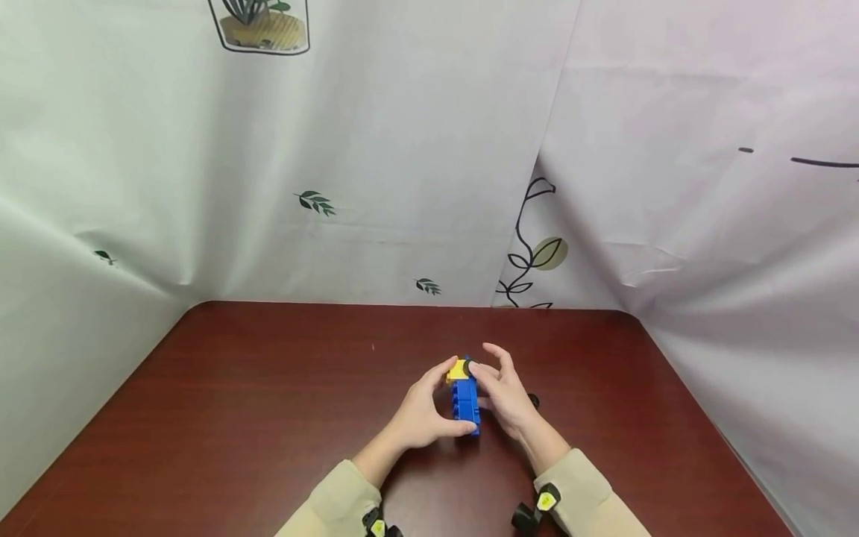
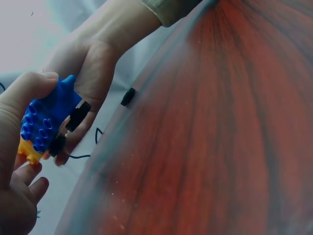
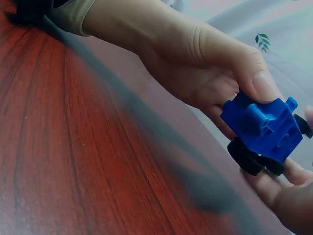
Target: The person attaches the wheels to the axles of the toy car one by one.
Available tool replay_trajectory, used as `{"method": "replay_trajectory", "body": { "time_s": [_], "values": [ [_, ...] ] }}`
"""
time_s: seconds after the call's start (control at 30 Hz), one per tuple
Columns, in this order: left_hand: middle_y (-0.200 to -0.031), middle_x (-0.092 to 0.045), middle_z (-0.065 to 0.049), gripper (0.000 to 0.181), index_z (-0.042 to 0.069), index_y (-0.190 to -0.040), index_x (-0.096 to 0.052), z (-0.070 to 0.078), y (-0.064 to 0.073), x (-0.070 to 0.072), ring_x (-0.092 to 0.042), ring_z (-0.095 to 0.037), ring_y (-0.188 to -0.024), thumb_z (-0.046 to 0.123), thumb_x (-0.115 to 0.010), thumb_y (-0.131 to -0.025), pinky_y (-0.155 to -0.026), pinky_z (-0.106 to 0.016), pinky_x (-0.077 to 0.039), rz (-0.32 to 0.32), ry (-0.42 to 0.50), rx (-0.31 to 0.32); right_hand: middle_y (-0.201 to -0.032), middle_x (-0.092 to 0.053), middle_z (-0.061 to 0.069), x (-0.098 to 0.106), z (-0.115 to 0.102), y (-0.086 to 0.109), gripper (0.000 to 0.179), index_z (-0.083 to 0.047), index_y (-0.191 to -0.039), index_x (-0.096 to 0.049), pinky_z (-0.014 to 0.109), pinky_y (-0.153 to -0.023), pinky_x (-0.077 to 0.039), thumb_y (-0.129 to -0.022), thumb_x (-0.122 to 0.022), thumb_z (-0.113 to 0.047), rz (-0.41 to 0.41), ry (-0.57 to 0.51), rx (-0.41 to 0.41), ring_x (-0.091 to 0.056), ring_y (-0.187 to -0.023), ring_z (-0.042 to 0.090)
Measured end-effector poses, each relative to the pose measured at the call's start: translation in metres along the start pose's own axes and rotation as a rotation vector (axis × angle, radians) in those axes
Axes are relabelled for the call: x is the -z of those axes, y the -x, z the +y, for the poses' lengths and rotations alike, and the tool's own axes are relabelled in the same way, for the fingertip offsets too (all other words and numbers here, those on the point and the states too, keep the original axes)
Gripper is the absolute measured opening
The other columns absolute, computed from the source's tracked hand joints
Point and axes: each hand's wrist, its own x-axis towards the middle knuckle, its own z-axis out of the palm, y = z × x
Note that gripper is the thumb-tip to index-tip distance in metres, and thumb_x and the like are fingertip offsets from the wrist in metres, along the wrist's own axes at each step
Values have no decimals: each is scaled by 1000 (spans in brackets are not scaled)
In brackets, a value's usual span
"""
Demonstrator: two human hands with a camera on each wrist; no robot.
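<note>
A toy car of blue and yellow building blocks (image 1: 464, 399) with black wheels is held just above the table between both hands. My left hand (image 1: 427, 414) grips it lengthwise, thumb on the near blue end and fingers at the yellow end. My right hand (image 1: 508, 399) is at the yellow end and pinches a black wheel (image 1: 467, 367) against the car's side; its index finger sticks out. Blue studs (image 2: 36, 127) show in the left wrist view. The blue rear (image 3: 269, 125) and another black wheel (image 3: 244, 155) show in the right wrist view.
A loose black wheel (image 1: 533, 400) lies on the dark red wooden table (image 1: 302, 395), partly behind the right wrist. White printed cloth (image 1: 403, 149) hangs behind and beside the table. Cameras with black mounts (image 1: 537, 509) are strapped on the sleeves.
</note>
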Motion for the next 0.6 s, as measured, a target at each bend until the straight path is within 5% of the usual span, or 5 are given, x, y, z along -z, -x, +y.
{"method": "replay_trajectory", "body": {
  "time_s": [0.23,0.6],
  "values": [
    [-146,-43,-7,97,7,-147,-32,-4,-1,2,-47,-25,-129,36,-83,-70,-105,-46,-40,0,16,34,-138,-49,20,5,-1,-3,56,-12,-143,-31,44,-95,-49,-95,-55,-31,-44,107,90,-57,-116,29],
    [-148,-40,-8,95,6,-147,-30,-6,-1,5,-43,-29,-133,33,-82,-72,-107,-49,-38,-4,57,78,-132,-55,18,14,-1,-9,43,-1,-131,-47,46,-97,-48,-95,-57,-22,-11,122,105,-58,-114,24]
  ]
}}
